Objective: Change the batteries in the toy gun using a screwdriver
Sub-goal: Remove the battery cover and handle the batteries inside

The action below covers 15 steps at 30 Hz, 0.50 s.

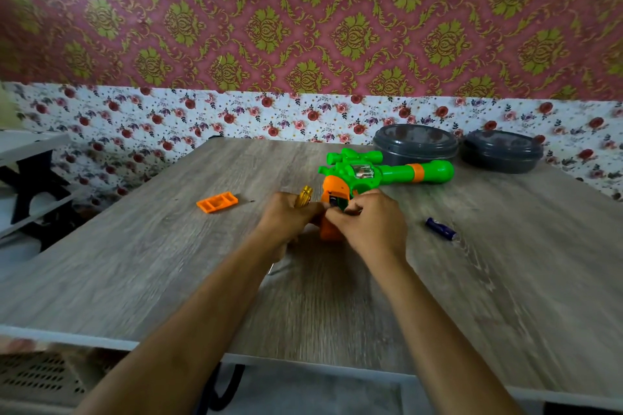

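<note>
Lying on the surface (323, 300), green toy gun (387, 172), left grip (288, 217) clamped round a yellow screwdriver (305, 195), right grip (367, 225) pinching its orange handle, battery (441, 228) lying nearby, two lidded grey tubs (416, 145) (502, 152) behind, contents hidden.

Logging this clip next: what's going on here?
A person works on the gun on the table. The left hand holds the screwdriver; the right hand has its fingers at the open battery slot in the grip. The cover lies off to the left, one battery to the right.
</note>
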Available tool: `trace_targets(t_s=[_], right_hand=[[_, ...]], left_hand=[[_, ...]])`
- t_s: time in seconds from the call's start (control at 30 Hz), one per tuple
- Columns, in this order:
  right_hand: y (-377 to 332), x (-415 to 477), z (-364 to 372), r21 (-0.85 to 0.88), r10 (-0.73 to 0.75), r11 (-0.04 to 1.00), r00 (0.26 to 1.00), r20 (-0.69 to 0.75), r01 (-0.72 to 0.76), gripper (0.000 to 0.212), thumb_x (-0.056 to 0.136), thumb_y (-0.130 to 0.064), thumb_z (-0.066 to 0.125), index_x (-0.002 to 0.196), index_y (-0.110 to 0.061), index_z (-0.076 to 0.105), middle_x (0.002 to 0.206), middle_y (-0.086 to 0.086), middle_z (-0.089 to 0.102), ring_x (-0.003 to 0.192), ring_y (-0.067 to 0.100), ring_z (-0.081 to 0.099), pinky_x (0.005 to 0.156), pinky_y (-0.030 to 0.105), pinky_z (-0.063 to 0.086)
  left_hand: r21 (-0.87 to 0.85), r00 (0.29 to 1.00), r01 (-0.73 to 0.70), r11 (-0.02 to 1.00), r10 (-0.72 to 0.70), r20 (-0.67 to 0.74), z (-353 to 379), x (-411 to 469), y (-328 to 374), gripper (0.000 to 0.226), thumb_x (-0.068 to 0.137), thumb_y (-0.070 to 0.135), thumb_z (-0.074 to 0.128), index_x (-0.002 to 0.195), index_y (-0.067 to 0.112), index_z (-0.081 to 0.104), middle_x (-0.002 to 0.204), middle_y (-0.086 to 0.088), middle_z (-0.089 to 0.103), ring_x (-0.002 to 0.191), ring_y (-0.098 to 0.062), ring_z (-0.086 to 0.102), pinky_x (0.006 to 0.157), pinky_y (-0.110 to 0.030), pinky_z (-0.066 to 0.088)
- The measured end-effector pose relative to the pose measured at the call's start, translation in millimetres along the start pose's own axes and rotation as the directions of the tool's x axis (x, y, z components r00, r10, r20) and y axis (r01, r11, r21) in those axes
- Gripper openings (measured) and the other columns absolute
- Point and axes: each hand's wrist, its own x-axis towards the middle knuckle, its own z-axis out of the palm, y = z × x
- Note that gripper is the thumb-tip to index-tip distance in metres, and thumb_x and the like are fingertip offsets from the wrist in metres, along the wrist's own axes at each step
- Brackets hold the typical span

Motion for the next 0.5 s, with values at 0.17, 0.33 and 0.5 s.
trace_targets(t_s=[0.17, 0.33, 0.5], right_hand=[[12, 11, -8, 0.421, 0.261, 0.868, 0.963, 0.067, -0.265, 0.029, 0.075, -0.030, 0.069, 0.060, -0.005, 0.066, 0.059, 0.016, 0.062, 0.058, 0.020, 0.057, 0.058, 0.032, 0.047], [19, 19, -17, 0.773, 0.463, 0.224, 0.763, 0.452, -0.593, 0.018, 0.088, -0.011, 0.050, 0.071, -0.006, 0.054, 0.066, 0.009, 0.061, 0.061, 0.016, 0.058, 0.045, 0.017, 0.053], [10, 15, -9, 0.693, 0.460, 0.156, 0.673, 0.579, -0.703, 0.020, 0.085, 0.001, 0.035, 0.070, -0.005, 0.047, 0.064, 0.009, 0.054, 0.058, 0.016, 0.052, 0.051, 0.025, 0.046]], left_hand=[[-0.025, 0.998, 0.027, 0.999, -0.028, -0.049, -3, 3, -1, 0.037, 0.086, 0.025, 0.067, 0.059, 0.011, 0.045, 0.039, -0.001, 0.040, 0.023, -0.005, 0.028, 0.029, -0.013, 0.021], [-0.086, 0.996, 0.001, 0.996, -0.009, -0.094, -6, 8, -3, 0.037, 0.086, 0.022, 0.067, 0.060, 0.012, 0.043, 0.036, 0.004, 0.036, 0.025, -0.005, 0.029, 0.031, -0.014, 0.023], [0.048, 0.968, -0.151, 0.987, 0.158, -0.195, -9, 7, -7, 0.028, 0.085, 0.020, 0.067, 0.060, 0.012, 0.057, 0.040, 0.008, 0.044, 0.036, -0.004, 0.036, 0.042, -0.020, 0.029]])
